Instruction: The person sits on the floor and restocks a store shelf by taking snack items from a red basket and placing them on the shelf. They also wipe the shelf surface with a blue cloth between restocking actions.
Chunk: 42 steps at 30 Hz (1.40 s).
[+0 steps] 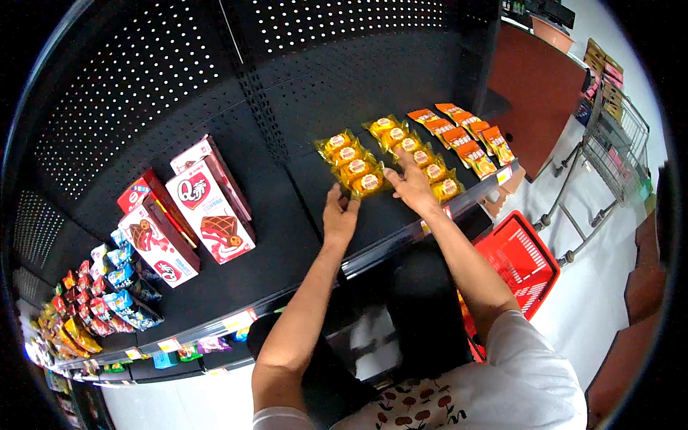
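Note:
Two rows of small cakes in clear yellow wrappers lie on the black shelf (pixel 285 215) before me. At the front end of the shorter left row (pixel 355 166), my left hand (pixel 341 216) has its fingertips close to the nearest wrapper, thumb and fingers apart. Between the rows is my right hand (pixel 413 185). Its thumb points at the left row's edge, while its forefinger reaches over the longer right row (pixel 423 157). Whether either hand touches a wrapper is hard to tell. Further right lie rows of orange snack packets (pixel 460 141).
White and pink cake boxes (pixel 210 209) stand on the left, beyond them blue snack bags (pixel 129 309). A perforated back panel (pixel 145 70) rises behind the shelf. On the floor at right are a red shopping basket (pixel 516 263) and a metal shopping cart (pixel 613 145).

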Each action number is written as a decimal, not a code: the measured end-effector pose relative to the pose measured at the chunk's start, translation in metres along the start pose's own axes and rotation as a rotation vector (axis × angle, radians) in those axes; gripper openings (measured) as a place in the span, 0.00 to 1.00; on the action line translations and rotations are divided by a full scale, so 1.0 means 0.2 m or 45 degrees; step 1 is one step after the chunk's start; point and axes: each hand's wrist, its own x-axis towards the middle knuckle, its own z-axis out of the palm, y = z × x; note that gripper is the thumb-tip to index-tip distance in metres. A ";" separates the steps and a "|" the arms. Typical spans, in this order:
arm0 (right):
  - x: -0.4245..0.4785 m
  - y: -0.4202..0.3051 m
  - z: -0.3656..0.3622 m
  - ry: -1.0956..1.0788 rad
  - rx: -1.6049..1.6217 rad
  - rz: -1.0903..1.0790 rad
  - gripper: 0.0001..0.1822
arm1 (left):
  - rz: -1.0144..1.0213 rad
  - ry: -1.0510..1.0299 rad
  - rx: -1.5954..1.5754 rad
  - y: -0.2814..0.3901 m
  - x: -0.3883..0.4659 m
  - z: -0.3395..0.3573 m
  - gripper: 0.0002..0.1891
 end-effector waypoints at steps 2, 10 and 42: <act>0.05 0.06 0.04 -0.060 -0.012 0.243 0.36 | -0.076 -0.052 -0.059 0.06 -0.04 0.09 0.35; -0.05 0.20 0.08 -0.114 0.131 0.282 0.34 | -0.119 -0.094 -0.040 0.13 -0.12 0.12 0.31; -0.55 0.06 -0.54 0.109 0.004 -0.155 0.20 | 0.242 -0.058 0.267 0.23 -0.01 0.01 0.29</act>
